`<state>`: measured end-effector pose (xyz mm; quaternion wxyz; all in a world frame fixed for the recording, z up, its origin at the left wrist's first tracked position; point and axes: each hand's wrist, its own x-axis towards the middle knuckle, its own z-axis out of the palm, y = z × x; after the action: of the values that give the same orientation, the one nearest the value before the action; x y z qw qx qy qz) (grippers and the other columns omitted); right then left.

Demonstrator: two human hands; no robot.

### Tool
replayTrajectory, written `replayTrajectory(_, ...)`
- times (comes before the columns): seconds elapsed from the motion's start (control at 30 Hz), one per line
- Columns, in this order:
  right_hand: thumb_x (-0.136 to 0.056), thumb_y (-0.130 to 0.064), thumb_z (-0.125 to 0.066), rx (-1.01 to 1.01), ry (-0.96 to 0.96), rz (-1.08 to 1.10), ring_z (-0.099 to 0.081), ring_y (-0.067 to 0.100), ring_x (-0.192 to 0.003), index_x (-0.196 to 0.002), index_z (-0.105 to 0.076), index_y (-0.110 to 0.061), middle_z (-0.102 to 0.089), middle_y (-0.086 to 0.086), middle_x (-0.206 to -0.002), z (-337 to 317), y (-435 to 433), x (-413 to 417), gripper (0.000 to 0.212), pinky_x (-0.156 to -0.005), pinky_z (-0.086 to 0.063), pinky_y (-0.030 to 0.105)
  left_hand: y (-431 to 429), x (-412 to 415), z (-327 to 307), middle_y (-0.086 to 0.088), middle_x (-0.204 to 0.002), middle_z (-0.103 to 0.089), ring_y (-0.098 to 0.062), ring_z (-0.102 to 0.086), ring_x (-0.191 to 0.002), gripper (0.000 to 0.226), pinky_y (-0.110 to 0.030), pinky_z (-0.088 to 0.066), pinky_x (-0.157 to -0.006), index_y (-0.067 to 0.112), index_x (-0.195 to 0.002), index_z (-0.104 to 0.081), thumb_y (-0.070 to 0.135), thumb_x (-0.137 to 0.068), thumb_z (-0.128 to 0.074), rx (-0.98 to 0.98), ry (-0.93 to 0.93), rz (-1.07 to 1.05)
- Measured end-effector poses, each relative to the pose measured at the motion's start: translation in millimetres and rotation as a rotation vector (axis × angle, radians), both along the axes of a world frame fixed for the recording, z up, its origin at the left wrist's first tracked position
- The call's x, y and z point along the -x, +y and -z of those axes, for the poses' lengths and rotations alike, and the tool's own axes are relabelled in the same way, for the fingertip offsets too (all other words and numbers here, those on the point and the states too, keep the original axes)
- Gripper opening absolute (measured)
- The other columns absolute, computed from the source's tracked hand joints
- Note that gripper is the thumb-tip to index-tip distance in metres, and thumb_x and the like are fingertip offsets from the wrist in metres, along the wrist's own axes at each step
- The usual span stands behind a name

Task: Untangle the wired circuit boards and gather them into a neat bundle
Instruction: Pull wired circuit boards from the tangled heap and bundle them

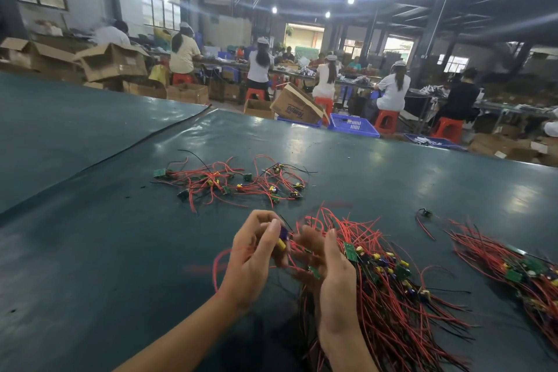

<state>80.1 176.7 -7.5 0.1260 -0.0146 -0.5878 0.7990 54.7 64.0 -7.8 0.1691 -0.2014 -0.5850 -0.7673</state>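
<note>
Where wired boards (225, 189) litter green mat (90, 251), workers (260, 62) beyond

Blue lettering on the tipped cardboard box (297, 109) beyond the counter (392, 184) sits upside down and reads like "Tempo". Print on the other boxes is too blurred to read.

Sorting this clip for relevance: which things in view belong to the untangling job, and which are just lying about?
Job in hand:
left hand pinching a single board
right hand holding the wired bundle
tangled pile
second bundle

Lying about:
cardboard boxes
blue crates
red stools
</note>
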Motion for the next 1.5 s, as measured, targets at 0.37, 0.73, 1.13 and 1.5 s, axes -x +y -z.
replayTrajectory(0.37,-0.085,-0.023,-0.067,-0.090,0.066,0.091,-0.064,0.011,-0.062,-0.070,-0.078,-0.025,-0.072,0.003,-0.066,-3,-9,-4,0.019,-0.061,-0.052,0.023,-3,8,5,-0.007,-0.065,-0.060,-0.015,-0.050,-0.050,0.043,-0.023,-0.044,-0.050,0.010,-0.104,-0.060,0.035,-0.076,-0.080,0.015,-0.312,0.269)
replayTrajectory(0.73,-0.092,-0.013,-0.064,-0.108,0.007,0.124,-0.069,0.009,-0.069,-0.067,-0.080,-0.029,-0.076,0.003,-0.073,-5,-9,-5,0.034,-0.065,-0.055,0.018,-3,8,3,-0.007,-0.055,-0.054,-0.015,-0.049,-0.051,0.035,-0.022,-0.043,-0.053,0.011,-0.060,-0.060,0.041,-0.078,-0.067,0.180,-0.270,0.189)
replayTrajectory(1.13,-0.089,-0.016,-0.068,0.244,-0.029,0.363,-0.037,0.001,-0.039,-0.070,-0.080,-0.021,-0.053,-0.009,-0.051,-13,20,2,0.024,-0.036,-0.033,0.016,-13,12,-11,0.002,-0.051,-0.055,-0.008,-0.046,-0.041,0.041,-0.015,-0.039,-0.045,0.019,-0.046,-0.057,0.025,-0.085,-0.069,0.188,-0.217,0.253)
replayTrajectory(1.5,-0.076,-0.042,-0.066,-0.051,0.066,0.186,-0.055,0.002,-0.053,-0.066,-0.078,-0.021,-0.066,-0.007,-0.059,-5,-5,-4,0.026,-0.051,-0.044,0.012,-14,11,-4,-0.003,-0.056,-0.050,-0.011,-0.047,-0.048,0.031,-0.020,-0.042,-0.050,0.013,-0.056,-0.054,0.033,-0.077,-0.064,0.132,-0.288,0.308)
